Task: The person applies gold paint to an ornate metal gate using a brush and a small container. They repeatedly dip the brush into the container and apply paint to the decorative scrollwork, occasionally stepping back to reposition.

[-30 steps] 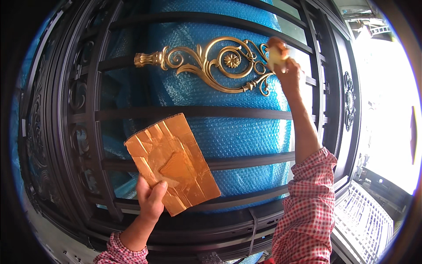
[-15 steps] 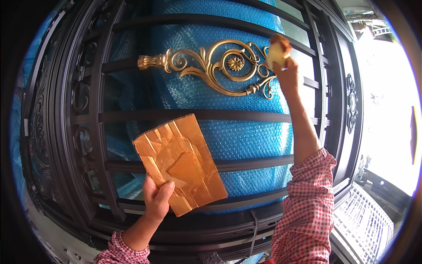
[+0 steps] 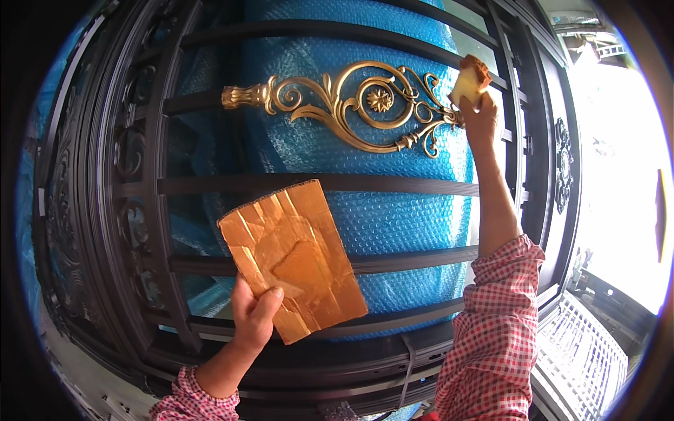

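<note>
My left hand [image 3: 254,314] grips the lower left edge of a cardboard piece [image 3: 319,270] coated in gold-coloured paint, its thumb on top. A wet-looking patch of paint lies near the cardboard's middle. Farther off to the right, my right hand [image 3: 480,121] is closed on a pale yellow sponge [image 3: 466,88] with a brownish-gold stained end. That hand is at the right end of a gold scrollwork ornament [image 3: 379,102], which has a flower at its centre and curling leaves. The hand hides part of the ornament's tip; whether the sponge touches it I cannot tell.
A dark metal gate [image 3: 316,184] with several bars lies beneath the ornament. Blue bubble wrap [image 3: 393,217] shows between the bars. Dark carved panels [image 3: 67,210] run along the left. A white slatted rack [image 3: 583,351] stands at the lower right, beside bright light.
My right hand has moved a little to the right with the sponge, uncovering more of the ornament's right end. The cardboard in my left hand has shifted slightly right.
</note>
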`<action>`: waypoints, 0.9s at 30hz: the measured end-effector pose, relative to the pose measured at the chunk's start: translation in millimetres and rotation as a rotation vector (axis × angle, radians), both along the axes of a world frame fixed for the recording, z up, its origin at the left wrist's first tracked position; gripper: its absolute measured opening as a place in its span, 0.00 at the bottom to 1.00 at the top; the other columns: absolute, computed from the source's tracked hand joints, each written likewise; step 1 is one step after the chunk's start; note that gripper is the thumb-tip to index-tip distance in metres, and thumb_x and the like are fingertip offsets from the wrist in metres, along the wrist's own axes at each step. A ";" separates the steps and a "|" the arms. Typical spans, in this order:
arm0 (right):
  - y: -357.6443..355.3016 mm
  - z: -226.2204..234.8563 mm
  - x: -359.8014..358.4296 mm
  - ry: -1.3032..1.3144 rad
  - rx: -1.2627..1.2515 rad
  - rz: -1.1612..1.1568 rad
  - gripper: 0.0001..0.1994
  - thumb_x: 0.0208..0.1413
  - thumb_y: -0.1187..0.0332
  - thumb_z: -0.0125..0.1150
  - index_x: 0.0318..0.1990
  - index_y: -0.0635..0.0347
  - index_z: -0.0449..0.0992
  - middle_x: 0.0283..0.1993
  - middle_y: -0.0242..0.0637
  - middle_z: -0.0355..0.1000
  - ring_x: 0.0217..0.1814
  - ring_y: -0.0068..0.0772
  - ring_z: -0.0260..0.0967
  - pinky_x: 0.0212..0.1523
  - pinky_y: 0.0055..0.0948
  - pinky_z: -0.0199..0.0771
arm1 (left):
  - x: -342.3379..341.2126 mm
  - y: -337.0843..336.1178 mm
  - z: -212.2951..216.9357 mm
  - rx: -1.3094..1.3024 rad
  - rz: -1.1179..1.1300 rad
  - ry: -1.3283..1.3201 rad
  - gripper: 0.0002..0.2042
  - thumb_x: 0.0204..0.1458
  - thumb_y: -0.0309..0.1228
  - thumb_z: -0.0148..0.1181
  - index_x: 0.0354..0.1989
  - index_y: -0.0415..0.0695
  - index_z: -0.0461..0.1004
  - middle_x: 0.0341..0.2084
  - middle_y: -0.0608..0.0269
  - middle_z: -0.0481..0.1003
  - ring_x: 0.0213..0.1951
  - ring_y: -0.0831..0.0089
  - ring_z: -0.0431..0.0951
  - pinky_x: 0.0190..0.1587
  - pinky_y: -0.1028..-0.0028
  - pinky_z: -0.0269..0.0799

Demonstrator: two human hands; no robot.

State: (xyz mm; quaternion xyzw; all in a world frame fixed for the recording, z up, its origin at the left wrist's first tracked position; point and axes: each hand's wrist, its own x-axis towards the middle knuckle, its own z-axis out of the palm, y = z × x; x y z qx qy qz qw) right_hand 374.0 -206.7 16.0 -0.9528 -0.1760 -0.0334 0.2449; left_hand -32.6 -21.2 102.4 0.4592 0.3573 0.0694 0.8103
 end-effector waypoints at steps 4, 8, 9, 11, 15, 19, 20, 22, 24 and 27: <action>30.2 -4.8 -7.3 -0.097 -0.166 0.128 0.14 0.43 0.59 0.57 0.34 0.59 0.71 0.35 0.39 0.71 0.44 0.42 0.65 0.47 0.39 0.60 | 3.4 -0.5 -1.8 -0.030 -0.015 0.021 0.22 0.46 0.22 0.46 0.52 0.32 0.54 0.45 0.57 0.65 0.45 0.75 0.65 0.50 0.74 0.60; 31.8 12.8 -14.7 0.039 -0.425 0.068 0.14 0.38 0.59 0.58 0.33 0.55 0.72 0.33 0.37 0.71 0.44 0.40 0.65 0.47 0.38 0.57 | -1.3 -1.7 -2.5 -0.003 0.001 0.010 0.22 0.46 0.21 0.46 0.52 0.32 0.54 0.44 0.58 0.65 0.45 0.76 0.65 0.49 0.74 0.60; 24.9 16.1 -12.4 0.040 -0.388 0.034 0.14 0.37 0.59 0.58 0.32 0.55 0.73 0.32 0.37 0.71 0.43 0.39 0.65 0.48 0.37 0.56 | 0.0 -1.4 -2.5 0.000 -0.004 0.006 0.22 0.46 0.21 0.46 0.52 0.33 0.54 0.44 0.58 0.65 0.45 0.76 0.65 0.49 0.74 0.60; 24.5 14.3 -10.7 -0.055 -0.310 0.046 0.13 0.39 0.60 0.57 0.32 0.57 0.72 0.33 0.38 0.71 0.43 0.39 0.65 0.49 0.37 0.56 | 3.8 0.3 -1.9 0.002 -0.003 0.000 0.22 0.46 0.21 0.46 0.52 0.33 0.54 0.44 0.58 0.65 0.44 0.76 0.65 0.49 0.74 0.61; 38.3 14.1 -17.5 -0.037 -0.413 0.175 0.12 0.42 0.61 0.57 0.32 0.59 0.72 0.34 0.40 0.71 0.40 0.39 0.68 0.45 0.38 0.63 | 3.8 2.9 -5.6 -0.020 0.010 0.001 0.22 0.46 0.21 0.46 0.52 0.33 0.54 0.44 0.58 0.65 0.44 0.76 0.65 0.49 0.74 0.60; -6.0 27.3 3.9 0.101 -0.166 -0.074 0.13 0.40 0.59 0.57 0.31 0.58 0.72 0.32 0.39 0.73 0.35 0.39 0.71 0.37 0.34 0.68 | 2.3 4.7 -4.8 0.032 -0.024 -0.005 0.23 0.46 0.21 0.46 0.53 0.33 0.53 0.45 0.57 0.65 0.45 0.75 0.65 0.49 0.73 0.60; -19.0 25.4 12.8 0.056 -0.043 -0.039 0.14 0.40 0.59 0.56 0.31 0.58 0.71 0.33 0.40 0.72 0.35 0.40 0.70 0.37 0.34 0.68 | 3.6 3.1 -4.0 0.015 -0.015 -0.009 0.23 0.46 0.22 0.46 0.53 0.33 0.53 0.45 0.57 0.65 0.45 0.75 0.65 0.50 0.73 0.60; -28.7 25.6 22.3 -0.035 -0.163 -0.002 0.14 0.40 0.59 0.56 0.31 0.59 0.71 0.32 0.40 0.72 0.36 0.41 0.69 0.37 0.36 0.67 | 6.2 2.6 -2.7 -0.014 0.003 -0.017 0.23 0.46 0.22 0.46 0.52 0.32 0.53 0.44 0.57 0.65 0.45 0.75 0.65 0.50 0.73 0.60; -31.8 23.5 22.9 -0.017 -0.294 0.033 0.15 0.41 0.58 0.56 0.32 0.58 0.71 0.34 0.39 0.70 0.39 0.40 0.68 0.42 0.38 0.64 | 7.1 1.2 -3.9 -0.004 -0.007 -0.027 0.22 0.46 0.22 0.46 0.52 0.32 0.54 0.44 0.57 0.65 0.45 0.75 0.65 0.50 0.73 0.60; -10.0 32.8 -3.9 -0.096 -0.520 0.120 0.14 0.41 0.59 0.57 0.35 0.54 0.72 0.38 0.35 0.70 0.46 0.37 0.65 0.48 0.40 0.56 | 6.4 -0.2 -3.9 -0.008 -0.002 -0.036 0.22 0.46 0.22 0.46 0.52 0.32 0.54 0.44 0.57 0.65 0.45 0.75 0.65 0.50 0.73 0.60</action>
